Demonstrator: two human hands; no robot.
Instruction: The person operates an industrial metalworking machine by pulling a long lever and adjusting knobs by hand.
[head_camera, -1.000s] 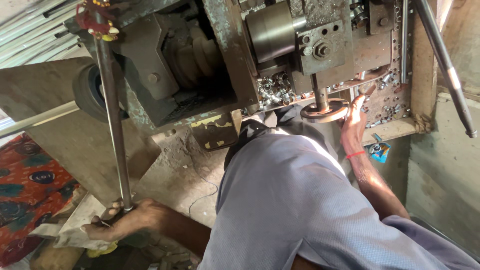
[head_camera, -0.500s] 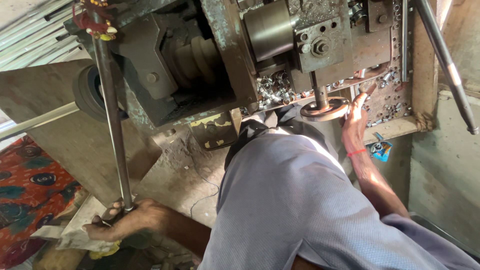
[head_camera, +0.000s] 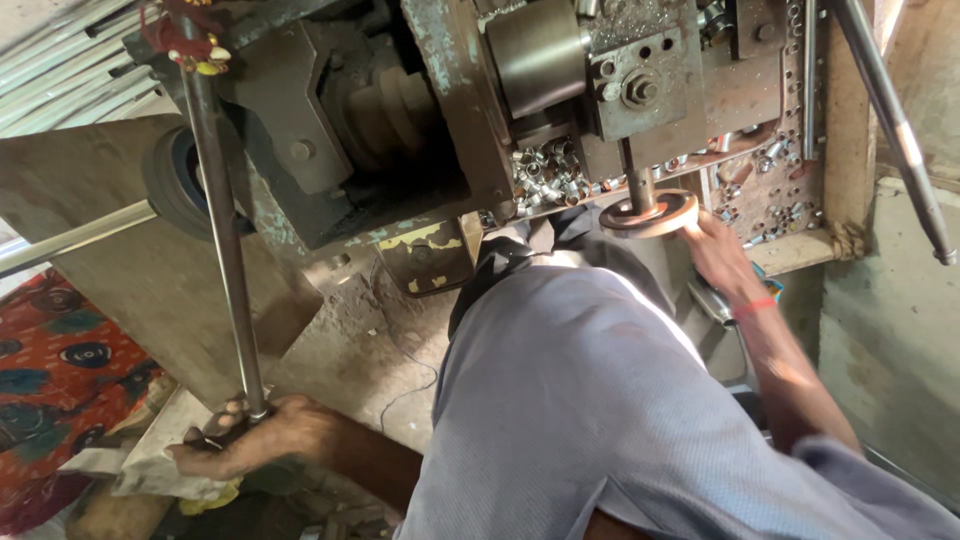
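- Dusty concrete floor (head_camera: 340, 350) beneath a worn green machine (head_camera: 420, 120)
- My left hand (head_camera: 245, 445) grips the lever rod (head_camera: 225, 240): near-upright, top toward the machine
- My right hand (head_camera: 715, 250) fingers touch the round disc (head_camera: 650, 213); closure unclear

Workshop floor (head_camera: 370, 330): bare grey concrete, dusty, thin wire trailing across it | patterned red cloth (head_camera: 50, 370) spread at one edge | crumpled pale rag (head_camera: 150, 465) beside it | machine's metal tray (head_camera: 790, 250): scattered with small silvery metal sleeves (head_camera: 545, 170) heaped under the press head, more strewn beside the round copper-coloured disc (head_camera: 650, 215)
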